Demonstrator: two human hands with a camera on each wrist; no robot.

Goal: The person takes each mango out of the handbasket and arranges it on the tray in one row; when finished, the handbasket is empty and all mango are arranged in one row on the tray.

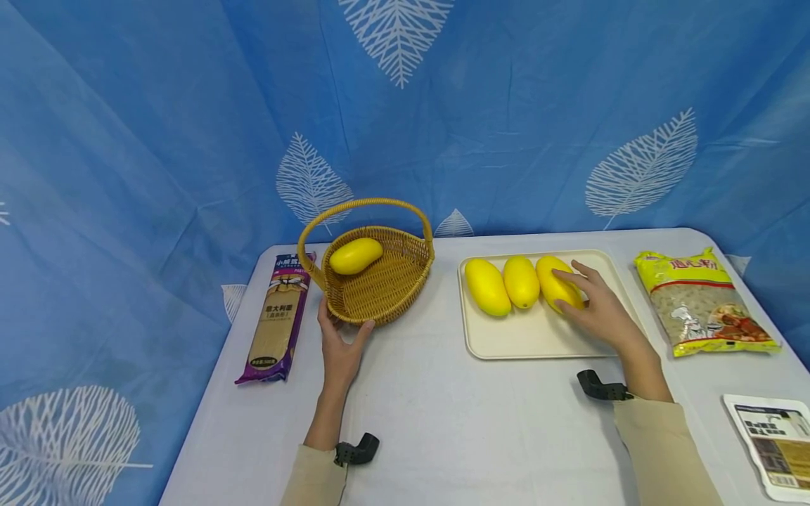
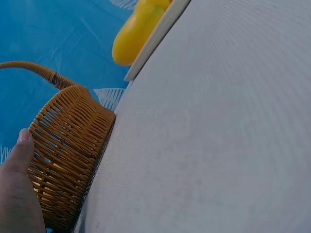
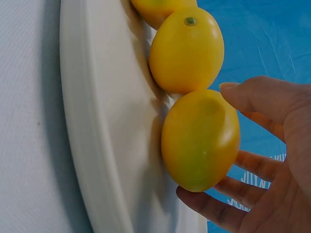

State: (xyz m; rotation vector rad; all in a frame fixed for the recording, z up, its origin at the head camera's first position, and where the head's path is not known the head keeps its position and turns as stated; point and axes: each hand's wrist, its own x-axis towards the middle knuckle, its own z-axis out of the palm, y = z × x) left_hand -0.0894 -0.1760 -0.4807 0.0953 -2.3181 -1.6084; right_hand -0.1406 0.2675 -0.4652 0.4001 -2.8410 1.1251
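Note:
On the left, a wicker basket [image 1: 380, 299] with a tall arched handle has one yellow mango [image 1: 356, 256] inside. My left hand [image 1: 342, 355] grips the basket's near left side; in the left wrist view its thumb [image 2: 22, 150] lies against the woven wall, and its other fingers are hidden. Three more mangoes lie side by side on a cream tray [image 1: 506, 344] to the right. My right hand [image 1: 601, 309] holds the rightmost mango [image 3: 200, 141], thumb on one side and fingers round the other. The middle mango [image 3: 187, 51] touches the held one. Left of it lies another mango [image 1: 487, 287].
A spaghetti pack [image 1: 275, 320] lies left of the basket. Right of the tray is a yellow-edged pasta bag [image 1: 705, 302], with a white flat package [image 1: 772, 443] nearer the front right. A blue leaf-print cloth [image 1: 506, 126] hangs behind the white table [image 1: 455, 422].

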